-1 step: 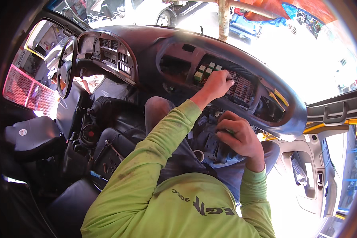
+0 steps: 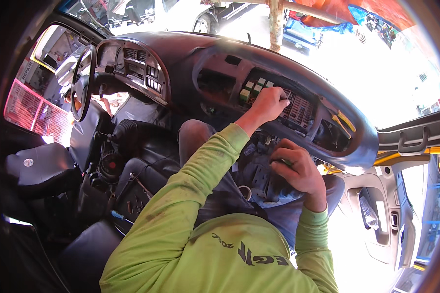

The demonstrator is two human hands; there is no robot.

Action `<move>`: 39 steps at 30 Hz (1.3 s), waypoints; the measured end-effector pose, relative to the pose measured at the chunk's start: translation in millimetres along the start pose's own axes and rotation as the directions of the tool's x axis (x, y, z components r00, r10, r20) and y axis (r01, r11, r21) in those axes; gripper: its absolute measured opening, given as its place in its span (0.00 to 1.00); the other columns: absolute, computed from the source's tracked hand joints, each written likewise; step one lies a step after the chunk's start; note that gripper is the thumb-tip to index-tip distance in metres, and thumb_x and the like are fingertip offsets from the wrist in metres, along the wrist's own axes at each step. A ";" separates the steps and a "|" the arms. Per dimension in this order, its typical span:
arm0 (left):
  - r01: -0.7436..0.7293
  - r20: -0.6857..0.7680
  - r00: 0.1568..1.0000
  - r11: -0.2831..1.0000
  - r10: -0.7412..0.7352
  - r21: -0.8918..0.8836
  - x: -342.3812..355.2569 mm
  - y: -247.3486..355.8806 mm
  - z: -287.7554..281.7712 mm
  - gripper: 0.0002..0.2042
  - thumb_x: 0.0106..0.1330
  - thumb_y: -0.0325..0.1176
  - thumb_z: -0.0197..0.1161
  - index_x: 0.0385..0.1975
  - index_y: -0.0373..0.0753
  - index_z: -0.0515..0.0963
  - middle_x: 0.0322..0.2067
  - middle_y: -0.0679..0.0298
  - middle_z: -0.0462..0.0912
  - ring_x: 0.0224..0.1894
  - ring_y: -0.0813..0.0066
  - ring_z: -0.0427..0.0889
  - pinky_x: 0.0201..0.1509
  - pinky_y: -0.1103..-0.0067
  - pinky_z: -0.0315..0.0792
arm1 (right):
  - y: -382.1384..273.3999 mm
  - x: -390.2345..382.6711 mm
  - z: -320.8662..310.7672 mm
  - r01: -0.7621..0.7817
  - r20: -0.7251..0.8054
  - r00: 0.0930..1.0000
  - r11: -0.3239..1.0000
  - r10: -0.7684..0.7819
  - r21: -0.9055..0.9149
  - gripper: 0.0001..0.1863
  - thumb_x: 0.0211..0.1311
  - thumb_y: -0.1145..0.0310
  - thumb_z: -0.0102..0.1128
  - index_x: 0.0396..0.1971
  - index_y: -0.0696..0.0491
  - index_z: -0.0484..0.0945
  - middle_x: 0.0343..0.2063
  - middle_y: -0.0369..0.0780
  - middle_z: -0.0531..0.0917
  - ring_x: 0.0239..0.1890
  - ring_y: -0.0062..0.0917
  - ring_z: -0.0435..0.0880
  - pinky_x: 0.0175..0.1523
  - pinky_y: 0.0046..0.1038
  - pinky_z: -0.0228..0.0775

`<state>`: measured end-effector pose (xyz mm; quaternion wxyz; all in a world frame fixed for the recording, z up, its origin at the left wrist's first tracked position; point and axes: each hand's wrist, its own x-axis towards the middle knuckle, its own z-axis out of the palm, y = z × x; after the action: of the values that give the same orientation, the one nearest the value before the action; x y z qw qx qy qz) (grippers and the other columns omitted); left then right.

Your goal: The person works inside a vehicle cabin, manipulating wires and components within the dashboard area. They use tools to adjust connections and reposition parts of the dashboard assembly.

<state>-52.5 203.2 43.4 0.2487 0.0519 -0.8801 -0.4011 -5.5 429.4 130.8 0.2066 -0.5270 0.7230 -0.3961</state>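
At the uncovered fuse box [image 2: 298, 110] in the dashboard, my left hand [image 2: 269, 106] reaches in with its fingers pinched together. Whatever sits between those fingertips is hidden. Several pale, block-shaped relays [image 2: 255, 88] stand just left of that hand, and rows of small fuses lie to its right. Lower and nearer me, my right hand [image 2: 300, 168] is curled closed above my lap. A small dark green thing [image 2: 287, 162] shows between its thumb and fingers; its kind is not clear.
Yellow-handled pliers [image 2: 344, 122] rest in the dashboard recess at right. A tape roll [image 2: 245, 192] is by my lap. On the seat at left lie a blue-handled screwdriver [image 2: 120, 215] and small metal parts. The steering wheel [image 2: 84, 83] stands far left; the door [image 2: 376, 210] hangs open.
My right hand has shifted slightly to the right and turned a little, showing more of the small green thing. My left hand stays at the fuse box.
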 end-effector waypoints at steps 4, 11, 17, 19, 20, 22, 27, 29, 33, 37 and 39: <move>-0.012 0.004 1.000 0.967 0.012 0.256 10.2 0.9 -10.8 0.08 0.68 0.34 0.66 0.37 0.34 0.83 0.35 0.49 0.86 0.42 0.46 0.85 0.47 0.58 0.77 | 37.3 -31.9 8.9 -0.146 -0.022 0.989 0.988 0.145 -0.057 0.10 0.57 0.71 0.66 0.35 0.61 0.82 0.36 0.46 0.79 0.39 0.41 0.81 0.46 0.38 0.72; -0.271 -0.153 0.913 0.844 0.378 0.463 59.3 -29.2 -8.2 0.04 0.65 0.29 0.61 0.32 0.37 0.81 0.34 0.50 0.82 0.40 0.46 0.82 0.46 0.56 0.76 | 140.5 -95.0 31.9 -0.330 -0.080 0.937 0.938 0.339 0.108 0.13 0.58 0.68 0.70 0.38 0.61 0.84 0.36 0.43 0.82 0.40 0.33 0.82 0.47 0.33 0.73; -0.341 0.008 0.919 0.784 0.395 0.518 81.7 -38.5 15.4 0.05 0.62 0.30 0.58 0.29 0.39 0.81 0.31 0.52 0.83 0.41 0.51 0.85 0.47 0.59 0.79 | 199.8 -115.3 64.1 -0.518 -0.170 0.825 0.841 0.539 0.155 0.13 0.55 0.69 0.71 0.36 0.62 0.84 0.35 0.44 0.85 0.38 0.31 0.84 0.47 0.31 0.75; -0.334 -0.109 0.893 0.807 0.436 0.488 82.2 -41.0 24.1 0.05 0.61 0.31 0.59 0.28 0.41 0.82 0.28 0.56 0.83 0.41 0.53 0.86 0.44 0.60 0.79 | 207.2 -112.6 71.8 -0.471 -0.167 0.855 0.870 0.490 0.143 0.13 0.53 0.70 0.71 0.37 0.62 0.84 0.34 0.45 0.86 0.39 0.32 0.85 0.48 0.32 0.75; -0.323 -0.117 0.895 0.806 0.430 0.496 81.6 -45.3 26.3 0.06 0.60 0.31 0.59 0.27 0.41 0.82 0.28 0.56 0.84 0.40 0.54 0.86 0.44 0.60 0.78 | 209.1 -110.0 73.9 -0.481 -0.179 0.849 0.867 0.498 0.130 0.14 0.53 0.70 0.71 0.37 0.62 0.84 0.34 0.45 0.86 0.39 0.32 0.85 0.48 0.32 0.76; -0.310 -0.099 0.908 0.811 0.408 0.496 82.1 -52.5 32.7 0.06 0.60 0.31 0.60 0.26 0.42 0.83 0.28 0.57 0.85 0.37 0.55 0.86 0.42 0.61 0.77 | 210.8 -103.3 75.8 -0.501 -0.103 0.851 0.855 0.515 0.131 0.14 0.52 0.71 0.70 0.37 0.62 0.85 0.34 0.46 0.86 0.39 0.33 0.86 0.49 0.34 0.76; -0.154 -0.029 0.982 0.872 0.189 0.464 89.9 -61.5 43.6 0.05 0.57 0.30 0.62 0.25 0.43 0.85 0.26 0.56 0.86 0.34 0.55 0.87 0.44 0.61 0.72 | 208.0 -88.5 78.7 -0.605 0.016 0.793 0.785 0.609 0.136 0.13 0.52 0.71 0.69 0.37 0.63 0.85 0.35 0.47 0.86 0.39 0.35 0.86 0.47 0.35 0.76; -0.078 0.001 0.996 0.870 0.089 0.487 94.6 -54.9 48.1 0.05 0.56 0.29 0.62 0.26 0.44 0.86 0.26 0.57 0.87 0.35 0.57 0.88 0.45 0.61 0.71 | 205.5 -84.4 82.7 -0.573 0.014 0.819 0.817 0.573 0.066 0.13 0.52 0.72 0.69 0.37 0.63 0.84 0.34 0.48 0.86 0.38 0.36 0.85 0.47 0.34 0.76; 0.048 0.224 0.958 0.869 -0.180 0.492 100.3 -33.3 57.7 0.10 0.59 0.37 0.68 0.37 0.44 0.90 0.37 0.54 0.90 0.44 0.54 0.88 0.56 0.56 0.70 | 204.3 -74.6 91.0 -0.544 0.018 0.838 0.835 0.545 0.080 0.11 0.53 0.75 0.67 0.37 0.63 0.84 0.31 0.49 0.85 0.35 0.37 0.85 0.45 0.34 0.75; -0.059 0.416 0.882 0.824 -0.221 0.563 105.2 -20.8 67.8 0.21 0.61 0.44 0.69 0.51 0.42 0.87 0.49 0.55 0.88 0.54 0.52 0.84 0.65 0.44 0.64 | 216.8 -70.4 92.6 -0.530 0.189 0.838 0.846 0.512 0.058 0.11 0.55 0.76 0.68 0.39 0.63 0.84 0.33 0.46 0.86 0.35 0.34 0.84 0.43 0.34 0.74; -0.080 0.447 0.857 0.791 -0.256 0.606 112.4 -17.4 72.5 0.23 0.64 0.44 0.66 0.57 0.42 0.85 0.54 0.55 0.87 0.59 0.52 0.83 0.65 0.39 0.62 | 228.8 -74.0 94.3 -0.659 0.299 0.737 0.743 0.606 0.119 0.12 0.56 0.76 0.69 0.41 0.62 0.84 0.36 0.45 0.87 0.36 0.32 0.84 0.43 0.33 0.74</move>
<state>-187.0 208.2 35.0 -0.0413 0.0640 -0.9911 -0.1091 -48.2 494.3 -115.5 0.4719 -0.2661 0.7809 -0.3111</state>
